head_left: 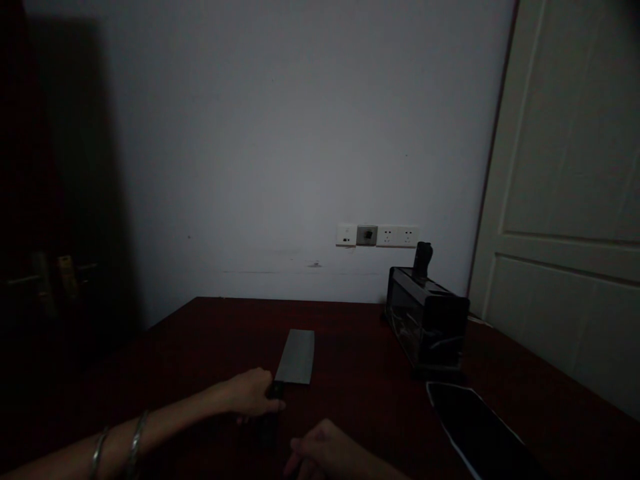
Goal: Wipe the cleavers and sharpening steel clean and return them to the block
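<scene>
On red-brown table (350, 353): left hand (254, 392) gripping cleaver (296, 359); any lettering too dim.

Cleaver (296, 358) left of knife holder (442, 330), wall (300, 153) behind table (350, 360)

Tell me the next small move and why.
Perhaps settle the left hand firmly around the handle of the cleaver before any lift: the thumb is at the handle, the blade points forward, and the right hand is apart from the cleaver.

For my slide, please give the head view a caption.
Left hand gripping the handle of a cleaver, right hand nearby, at a dark red table.
</scene>
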Demonstrator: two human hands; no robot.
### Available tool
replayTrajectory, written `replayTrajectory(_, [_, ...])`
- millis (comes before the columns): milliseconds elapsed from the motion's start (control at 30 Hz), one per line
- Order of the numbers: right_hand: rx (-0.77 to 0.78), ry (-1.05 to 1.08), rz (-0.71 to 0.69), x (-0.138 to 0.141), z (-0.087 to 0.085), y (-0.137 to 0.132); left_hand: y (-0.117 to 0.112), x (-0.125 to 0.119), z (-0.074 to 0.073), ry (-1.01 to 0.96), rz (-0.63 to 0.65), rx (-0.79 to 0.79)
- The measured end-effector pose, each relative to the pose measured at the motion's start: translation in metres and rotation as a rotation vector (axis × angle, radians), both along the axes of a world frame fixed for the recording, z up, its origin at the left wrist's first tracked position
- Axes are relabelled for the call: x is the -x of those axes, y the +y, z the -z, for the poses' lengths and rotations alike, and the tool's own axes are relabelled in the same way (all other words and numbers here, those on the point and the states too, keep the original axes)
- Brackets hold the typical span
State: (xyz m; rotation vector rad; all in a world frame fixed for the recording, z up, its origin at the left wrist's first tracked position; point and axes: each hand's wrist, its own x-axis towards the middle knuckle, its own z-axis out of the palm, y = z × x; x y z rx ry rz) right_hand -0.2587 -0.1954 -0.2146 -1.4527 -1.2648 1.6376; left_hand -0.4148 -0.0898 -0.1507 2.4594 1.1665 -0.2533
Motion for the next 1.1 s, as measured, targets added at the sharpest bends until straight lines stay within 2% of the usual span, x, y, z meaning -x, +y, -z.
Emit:
replayTrajectory(100, [-0.016,-0.002,0.019,-0.002,-0.006,-0.005,0.007,-0.002,-0.001,-0.041,-0.017,0.061])
replayTrajectory(167, [-0.019,-0.015,0.033,-0.004,-0.011,-0.008,0.019,-0.004,-0.002,-0.08,-0.048,0.049])
replayTrajectory(233, [-0.009,-0.03,0.036,-0.005,-0.015,-0.011,0.039,-0.008,-0.003,-0.144,-0.106,-0.038])
replayTrajectory(300, [-0.018,-0.025,0.033,-0.008,-0.019,-0.013,0.064,-0.013,-0.004,-0.236,-0.174,-0.192])
replayTrajectory(367, [-0.026,-0.029,0.035,-0.012,-0.023,-0.015,0.092,-0.018,-0.002,-0.285,-0.226,-0.268])
replayTrajectory(533, [-0.044,-0.046,0.069,-0.03,-0.034,-0.022,0.151,-0.026,0.01,-0.37,-0.388,-0.342])
replayTrajectory(767, [-0.104,-0.06,0.164,-0.064,-0.055,-0.038,0.201,-0.035,0.033,-0.491,-0.495,-0.365])
replayTrajectory(933, [-0.2,0.037,0.191,-0.087,-0.083,-0.055,0.218,-0.045,0.043,-0.583,-0.448,-0.351])
replayTrajectory(1100, [-0.372,0.041,0.298,-0.118,-0.132,-0.066,0.223,-0.048,0.05,-0.684,-0.425,-0.349])
